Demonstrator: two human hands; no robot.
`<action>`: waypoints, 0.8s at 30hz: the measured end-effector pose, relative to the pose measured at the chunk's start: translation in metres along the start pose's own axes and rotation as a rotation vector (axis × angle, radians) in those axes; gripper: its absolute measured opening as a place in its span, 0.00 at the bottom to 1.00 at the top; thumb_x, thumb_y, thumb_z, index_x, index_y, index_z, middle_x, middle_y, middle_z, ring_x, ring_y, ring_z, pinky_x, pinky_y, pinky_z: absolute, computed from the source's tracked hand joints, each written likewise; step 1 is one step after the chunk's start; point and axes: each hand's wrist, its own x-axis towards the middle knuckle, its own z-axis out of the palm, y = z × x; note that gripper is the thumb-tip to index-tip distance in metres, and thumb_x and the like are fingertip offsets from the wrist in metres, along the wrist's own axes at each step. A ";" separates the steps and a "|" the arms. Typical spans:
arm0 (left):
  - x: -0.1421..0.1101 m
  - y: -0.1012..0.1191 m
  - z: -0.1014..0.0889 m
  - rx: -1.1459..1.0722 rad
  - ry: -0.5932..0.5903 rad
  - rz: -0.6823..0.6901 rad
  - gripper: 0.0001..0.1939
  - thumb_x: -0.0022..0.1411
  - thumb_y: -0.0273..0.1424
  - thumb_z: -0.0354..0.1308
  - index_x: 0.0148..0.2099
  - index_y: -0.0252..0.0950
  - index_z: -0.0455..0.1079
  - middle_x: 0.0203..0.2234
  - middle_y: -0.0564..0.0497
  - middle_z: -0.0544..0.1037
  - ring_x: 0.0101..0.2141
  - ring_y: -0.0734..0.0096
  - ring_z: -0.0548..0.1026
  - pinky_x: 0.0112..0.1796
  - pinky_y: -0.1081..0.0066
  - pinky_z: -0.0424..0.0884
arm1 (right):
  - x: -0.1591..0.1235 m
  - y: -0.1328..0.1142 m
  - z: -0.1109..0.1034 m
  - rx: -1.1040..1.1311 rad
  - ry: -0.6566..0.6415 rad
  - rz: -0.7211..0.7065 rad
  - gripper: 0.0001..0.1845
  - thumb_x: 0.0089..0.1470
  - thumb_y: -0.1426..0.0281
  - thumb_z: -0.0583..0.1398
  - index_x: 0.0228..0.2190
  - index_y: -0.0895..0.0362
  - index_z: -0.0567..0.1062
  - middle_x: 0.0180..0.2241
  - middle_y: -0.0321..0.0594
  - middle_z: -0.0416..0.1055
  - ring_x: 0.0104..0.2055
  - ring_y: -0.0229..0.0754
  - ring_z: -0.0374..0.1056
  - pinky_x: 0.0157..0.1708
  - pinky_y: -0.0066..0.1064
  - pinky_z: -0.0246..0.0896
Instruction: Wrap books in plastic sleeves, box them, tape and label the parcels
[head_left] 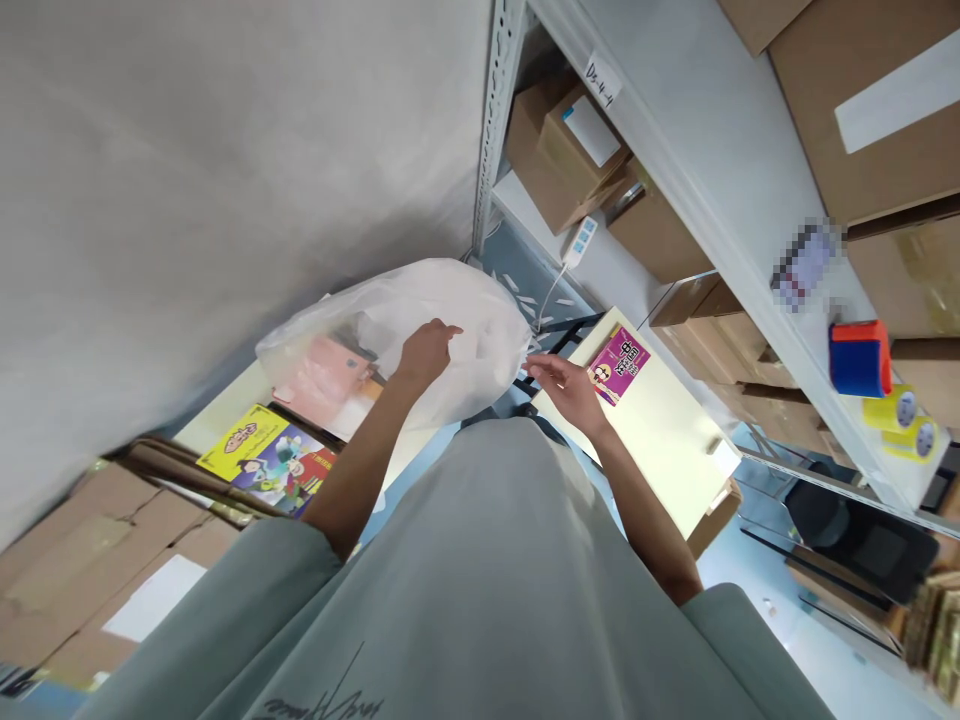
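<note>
A large translucent white plastic bag (480,350) lies in front of me, with pinkish, boxy items (319,385) showing through its left part. My left hand (426,352) is over the middle of the bag, its index finger stretched out to the right and the thumb apart from it; the other fingers are curled. Whether it touches the plastic I cannot tell. At the bag's right end is my right hand (566,385), its fingers extended toward the edge and nothing visibly held. Beyond it, a purple box (619,364) rests on a cream-coloured table (667,450).
A yellow illustrated box (266,455) and cardboard cartons (97,560) stand at left. Metal shelving (675,180) with cartons rises on the right. It carries a blue-and-orange tape dispenser (859,358) and yellow tape rolls (900,425). A white power strip (580,242) hangs near the far shelf.
</note>
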 end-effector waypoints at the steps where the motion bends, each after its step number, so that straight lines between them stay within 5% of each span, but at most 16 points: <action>1: 0.004 -0.001 0.001 0.024 -0.008 -0.009 0.21 0.71 0.25 0.52 0.53 0.39 0.86 0.48 0.36 0.84 0.51 0.47 0.82 0.53 0.56 0.78 | -0.002 -0.003 0.001 -0.017 -0.002 -0.008 0.24 0.69 0.45 0.67 0.52 0.49 0.87 0.52 0.45 0.88 0.57 0.53 0.84 0.61 0.46 0.79; 5: 0.004 0.000 -0.002 0.054 -0.032 -0.021 0.15 0.71 0.26 0.55 0.41 0.39 0.85 0.44 0.38 0.86 0.48 0.47 0.82 0.52 0.56 0.77 | -0.007 -0.011 0.005 -0.080 0.009 -0.023 0.22 0.71 0.47 0.66 0.51 0.49 0.87 0.52 0.43 0.89 0.55 0.52 0.85 0.59 0.45 0.80; 15: -0.042 0.044 -0.045 -0.037 0.142 0.011 0.09 0.74 0.34 0.60 0.43 0.40 0.82 0.42 0.44 0.86 0.39 0.56 0.83 0.46 0.62 0.75 | 0.004 -0.030 0.033 -0.260 -0.066 -0.218 0.16 0.74 0.54 0.64 0.53 0.48 0.86 0.55 0.43 0.86 0.50 0.49 0.84 0.56 0.43 0.81; 21: -0.080 0.082 -0.073 -0.135 0.313 0.090 0.11 0.76 0.41 0.63 0.44 0.42 0.81 0.37 0.49 0.83 0.31 0.65 0.78 0.38 0.64 0.73 | 0.022 -0.039 0.064 -0.499 -0.092 -0.403 0.25 0.69 0.57 0.72 0.63 0.48 0.81 0.64 0.47 0.80 0.67 0.56 0.75 0.68 0.48 0.74; 24: -0.092 0.093 -0.087 -0.167 0.383 0.152 0.13 0.77 0.44 0.63 0.43 0.43 0.81 0.34 0.51 0.81 0.30 0.67 0.76 0.36 0.65 0.73 | 0.024 -0.044 0.071 -0.571 -0.062 -0.426 0.21 0.72 0.63 0.69 0.63 0.48 0.81 0.63 0.47 0.80 0.66 0.55 0.76 0.66 0.45 0.74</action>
